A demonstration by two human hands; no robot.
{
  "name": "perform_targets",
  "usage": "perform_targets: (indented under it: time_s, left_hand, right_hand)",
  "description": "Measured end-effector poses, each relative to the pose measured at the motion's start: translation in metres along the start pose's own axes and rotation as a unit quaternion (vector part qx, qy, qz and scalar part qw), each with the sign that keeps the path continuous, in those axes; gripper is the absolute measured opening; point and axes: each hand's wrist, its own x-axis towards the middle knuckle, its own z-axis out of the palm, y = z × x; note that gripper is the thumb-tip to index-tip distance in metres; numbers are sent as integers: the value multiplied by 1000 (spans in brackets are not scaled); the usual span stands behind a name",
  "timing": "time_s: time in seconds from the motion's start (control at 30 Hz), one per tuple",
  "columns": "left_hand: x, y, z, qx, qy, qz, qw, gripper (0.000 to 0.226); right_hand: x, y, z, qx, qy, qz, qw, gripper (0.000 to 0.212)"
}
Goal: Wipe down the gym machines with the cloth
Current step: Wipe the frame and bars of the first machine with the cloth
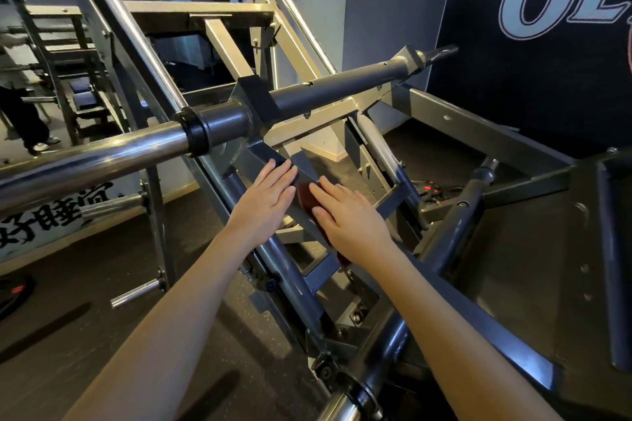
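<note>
A grey steel leg-press machine (342, 89) fills the view, with slanted frame bars running from the bottom centre up to a thick cross tube. A dark red cloth (305, 196) lies on one slanted grey bar, mostly hidden under my right hand (345, 215), which presses flat on it with straight fingers. My left hand (270, 195) rests flat on the same bar just left of the cloth, its fingertips near a black bracket.
A chrome weight sleeve (92, 157) juts out at the left, with shorter chrome pegs (136, 292) below it. The grey foot platform (533, 249) is at the right. A black wall banner (547, 27) hangs behind. A person's legs (24, 120) stand at far left by another rack.
</note>
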Motion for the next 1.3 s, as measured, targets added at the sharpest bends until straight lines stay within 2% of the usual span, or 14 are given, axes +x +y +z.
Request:
perform_targets:
  time_s: [0.17, 0.33, 0.43, 0.53, 0.67, 0.9, 1.0, 1.17, 1.3]
  left_hand:
    - [1, -1, 2, -2, -1, -1, 1000, 48]
    - [1, 0, 2, 3, 3, 2, 1000, 47]
    - [1, -2, 3, -25, 4, -3, 1000, 48]
    - [0, -2, 2, -32, 3, -1, 999, 48]
    - [0, 1, 3, -25, 2, -11, 1000, 48]
    - [1, 0, 5, -23, 13, -5, 1000, 48]
    - [0, 0, 5, -21, 13, -4, 1000, 48]
    - [0, 2, 7, -12, 27, -3, 1000, 48]
    - [1, 0, 8, 8, 27, 1, 1000, 48]
  right_hand:
    - [-55, 23, -3, -60, -10, -15, 998, 52]
    - [0, 4, -4, 6, 4, -9, 1000, 49]
    - [9, 0, -2, 9, -6, -16, 1000, 48]
    - [-30, 14, -6, -8, 8, -15, 1000, 51]
    - [-90, 35, -13, -47, -15, 31, 998, 55]
    - [-33, 7, -5, -18, 16, 23, 999, 54]
    - [-48, 10, -6, 22, 32, 54, 998, 59]
    - [-113, 33, -7, -56, 29, 95, 993, 58]
    - [-74, 18, -4, -39, 47, 59, 996, 55]
